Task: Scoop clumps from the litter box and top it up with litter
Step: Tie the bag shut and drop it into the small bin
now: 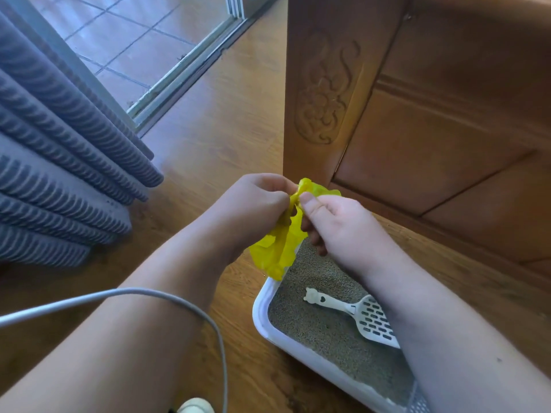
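A white litter box (262, 308) sits on the wooden floor at the lower right, filled with grey-brown litter (322, 332). A white slotted scoop (354, 312) lies flat on the litter, its handle pointing left. Above the box's far end, my left hand (253, 204) and my right hand (337, 225) both pinch the top of a crumpled yellow plastic bag (277, 248), which hangs down between them. My right forearm hides the right side of the box and part of the scoop's head.
A carved wooden cabinet (417, 114) stands right behind the box. Grey pleated curtains (59, 159) hang at the left beside a sliding door track (185, 70). A grey cable (119, 293) loops over my left arm. Wooden floor (214, 129) lies between.
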A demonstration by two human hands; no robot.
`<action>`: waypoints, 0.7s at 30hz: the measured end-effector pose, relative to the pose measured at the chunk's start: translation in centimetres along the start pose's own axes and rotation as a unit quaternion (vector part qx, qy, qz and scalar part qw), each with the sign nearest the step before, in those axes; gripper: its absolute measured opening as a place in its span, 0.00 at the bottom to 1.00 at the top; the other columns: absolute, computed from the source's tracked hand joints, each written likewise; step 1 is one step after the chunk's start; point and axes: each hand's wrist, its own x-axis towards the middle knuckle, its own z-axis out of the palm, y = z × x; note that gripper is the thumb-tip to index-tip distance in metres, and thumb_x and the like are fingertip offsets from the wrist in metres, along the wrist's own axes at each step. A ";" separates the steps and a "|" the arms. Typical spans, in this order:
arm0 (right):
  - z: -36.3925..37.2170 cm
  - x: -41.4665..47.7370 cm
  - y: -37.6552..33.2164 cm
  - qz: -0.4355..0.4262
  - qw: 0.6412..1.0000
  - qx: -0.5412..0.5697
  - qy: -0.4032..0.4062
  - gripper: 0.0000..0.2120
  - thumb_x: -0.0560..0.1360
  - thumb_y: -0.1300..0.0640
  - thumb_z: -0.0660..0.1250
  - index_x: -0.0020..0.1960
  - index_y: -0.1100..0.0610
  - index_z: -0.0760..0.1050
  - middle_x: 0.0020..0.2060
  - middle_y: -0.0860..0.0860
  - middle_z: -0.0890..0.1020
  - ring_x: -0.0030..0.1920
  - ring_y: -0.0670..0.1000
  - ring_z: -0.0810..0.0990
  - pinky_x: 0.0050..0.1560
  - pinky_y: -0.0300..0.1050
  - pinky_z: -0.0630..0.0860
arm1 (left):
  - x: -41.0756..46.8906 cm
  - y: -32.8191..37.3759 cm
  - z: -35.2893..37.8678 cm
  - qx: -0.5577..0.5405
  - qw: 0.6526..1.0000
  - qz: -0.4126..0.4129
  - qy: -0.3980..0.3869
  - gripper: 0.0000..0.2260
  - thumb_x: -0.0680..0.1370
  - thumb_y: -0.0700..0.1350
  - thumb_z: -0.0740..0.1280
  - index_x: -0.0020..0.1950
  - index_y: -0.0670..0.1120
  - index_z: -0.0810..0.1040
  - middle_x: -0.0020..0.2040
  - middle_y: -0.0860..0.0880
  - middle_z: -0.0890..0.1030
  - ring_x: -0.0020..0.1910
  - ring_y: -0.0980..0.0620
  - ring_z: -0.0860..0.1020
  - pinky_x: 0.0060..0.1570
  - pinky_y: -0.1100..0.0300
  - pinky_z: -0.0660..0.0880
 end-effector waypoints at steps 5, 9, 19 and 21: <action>-1.2 0.2 -0.3 -0.025 0.999 0.004 0.033 0.22 0.77 0.44 0.66 0.37 0.62 0.73 0.26 0.49 0.72 0.29 0.48 0.69 0.33 0.49 0.69 | 0.1 -0.1 -0.1 0.048 0.994 0.078 0.066 0.11 0.72 0.42 0.62 0.43 0.52 0.84 0.37 0.50 0.83 0.34 0.50 0.77 0.36 0.57 0.74; -2.3 0.0 -1.1 -0.080 0.994 -0.001 0.069 0.19 0.79 0.54 0.67 0.36 0.65 0.69 0.27 0.50 0.66 0.29 0.45 0.63 0.30 0.43 0.61 | 0.3 0.3 -1.6 0.084 0.966 0.103 0.221 0.08 0.74 0.40 0.66 0.43 0.51 0.83 0.36 0.55 0.81 0.30 0.65 0.75 0.28 0.71 0.67; -4.3 0.6 1.3 0.044 0.964 -0.134 0.226 0.15 0.75 0.57 0.64 0.36 0.66 0.66 0.26 0.54 0.62 0.31 0.53 0.60 0.29 0.48 0.57 | 2.6 -3.1 -5.8 -0.114 0.917 -0.124 0.361 0.09 0.79 0.42 0.62 0.55 0.45 0.81 0.33 0.46 0.74 0.26 0.50 0.70 0.26 0.60 0.68; -4.5 0.7 2.3 0.084 0.958 -0.150 0.228 0.14 0.75 0.57 0.64 0.36 0.65 0.65 0.26 0.55 0.63 0.32 0.55 0.61 0.30 0.48 0.58 | 3.0 -3.5 -5.7 -0.184 0.895 -0.153 0.376 0.10 0.80 0.39 0.61 0.56 0.43 0.80 0.33 0.46 0.72 0.25 0.51 0.68 0.25 0.62 0.68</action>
